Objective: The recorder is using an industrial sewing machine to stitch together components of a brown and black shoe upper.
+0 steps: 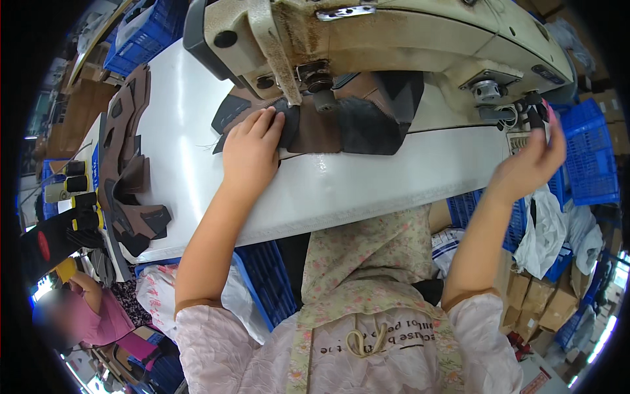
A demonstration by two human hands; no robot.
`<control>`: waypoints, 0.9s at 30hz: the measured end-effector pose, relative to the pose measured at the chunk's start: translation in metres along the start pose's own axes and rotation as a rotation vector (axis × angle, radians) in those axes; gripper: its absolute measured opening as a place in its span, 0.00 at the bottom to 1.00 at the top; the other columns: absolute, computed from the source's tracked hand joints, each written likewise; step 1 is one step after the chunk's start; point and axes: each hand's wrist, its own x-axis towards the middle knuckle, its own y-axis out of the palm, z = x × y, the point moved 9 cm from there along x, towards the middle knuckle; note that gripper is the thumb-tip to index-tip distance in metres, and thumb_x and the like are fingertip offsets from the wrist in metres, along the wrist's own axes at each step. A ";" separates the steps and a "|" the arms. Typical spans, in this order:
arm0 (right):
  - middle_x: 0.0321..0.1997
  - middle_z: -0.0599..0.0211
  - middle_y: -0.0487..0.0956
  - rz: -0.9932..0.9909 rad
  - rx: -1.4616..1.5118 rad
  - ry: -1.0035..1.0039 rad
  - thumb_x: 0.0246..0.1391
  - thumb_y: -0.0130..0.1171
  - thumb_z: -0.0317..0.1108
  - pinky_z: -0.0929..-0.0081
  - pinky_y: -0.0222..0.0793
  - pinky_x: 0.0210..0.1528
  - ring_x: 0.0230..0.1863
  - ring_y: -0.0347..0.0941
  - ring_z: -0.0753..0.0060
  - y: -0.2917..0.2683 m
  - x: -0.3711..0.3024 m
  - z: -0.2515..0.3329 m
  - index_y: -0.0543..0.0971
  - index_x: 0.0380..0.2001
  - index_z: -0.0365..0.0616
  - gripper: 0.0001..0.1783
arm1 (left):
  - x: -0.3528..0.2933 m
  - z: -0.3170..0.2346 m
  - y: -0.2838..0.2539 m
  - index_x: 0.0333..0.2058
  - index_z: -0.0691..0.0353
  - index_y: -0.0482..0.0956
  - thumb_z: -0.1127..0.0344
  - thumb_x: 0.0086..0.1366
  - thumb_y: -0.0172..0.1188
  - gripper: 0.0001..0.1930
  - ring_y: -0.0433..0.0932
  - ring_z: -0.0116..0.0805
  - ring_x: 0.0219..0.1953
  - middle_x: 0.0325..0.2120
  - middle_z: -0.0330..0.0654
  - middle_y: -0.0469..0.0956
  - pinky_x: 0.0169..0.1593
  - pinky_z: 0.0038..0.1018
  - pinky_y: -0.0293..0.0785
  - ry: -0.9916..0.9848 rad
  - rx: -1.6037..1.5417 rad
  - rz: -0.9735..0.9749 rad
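Note:
A beige sewing machine (394, 39) stands over the white table. Beneath its needle area lies a stitched piece of brown and black panels (315, 131), which looks like a shoe upper. My left hand (251, 148) rests on the left part of this piece, its fingers stretched flat close to the presser foot. At the machine's right end, my right hand (533, 161) is raised, its fingers bent around a small black part beside the thread fittings. Something pink shows at those fingertips. What exactly they grip is too small to make out.
More brown and black cut pieces (125, 157) lie stacked along the table's left edge, near thread spools (77, 190). Blue crates (590, 151) stand at the right, with white bags (541, 230) below. Another person in pink (105, 315) sits at lower left.

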 end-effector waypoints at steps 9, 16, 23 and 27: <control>0.55 0.57 0.74 0.173 0.400 0.543 0.68 0.46 0.45 0.65 0.66 0.60 0.53 0.72 0.65 0.007 0.109 -0.216 0.69 0.56 0.34 0.25 | 0.000 0.002 -0.004 0.47 0.64 0.80 0.79 0.42 0.55 0.27 0.74 0.47 0.54 0.50 0.47 0.78 0.56 0.39 0.71 -0.006 -0.064 -0.055; 0.43 0.60 0.79 0.203 0.057 0.320 0.68 0.47 0.47 0.76 0.66 0.52 0.44 0.74 0.71 0.005 0.150 -0.202 0.76 0.45 0.33 0.24 | 0.000 0.000 -0.006 0.45 0.65 0.81 0.79 0.42 0.54 0.26 0.75 0.47 0.53 0.49 0.47 0.79 0.55 0.39 0.72 0.008 -0.083 -0.050; 0.50 0.54 0.80 0.377 -0.294 0.212 0.63 0.50 0.57 0.72 0.63 0.57 0.54 0.73 0.65 0.031 0.227 -0.192 0.78 0.49 0.34 0.33 | 0.002 0.001 -0.003 0.47 0.61 0.81 0.76 0.44 0.57 0.26 0.74 0.44 0.54 0.49 0.44 0.78 0.55 0.39 0.70 0.006 -0.055 -0.063; 0.54 0.53 0.78 0.074 -0.334 -0.191 0.62 0.53 0.51 0.69 0.63 0.60 0.57 0.72 0.62 -0.004 0.216 -0.118 0.77 0.52 0.34 0.29 | 0.001 0.002 -0.004 0.47 0.61 0.81 0.76 0.44 0.57 0.26 0.74 0.44 0.54 0.49 0.44 0.78 0.55 0.38 0.70 0.000 -0.052 -0.062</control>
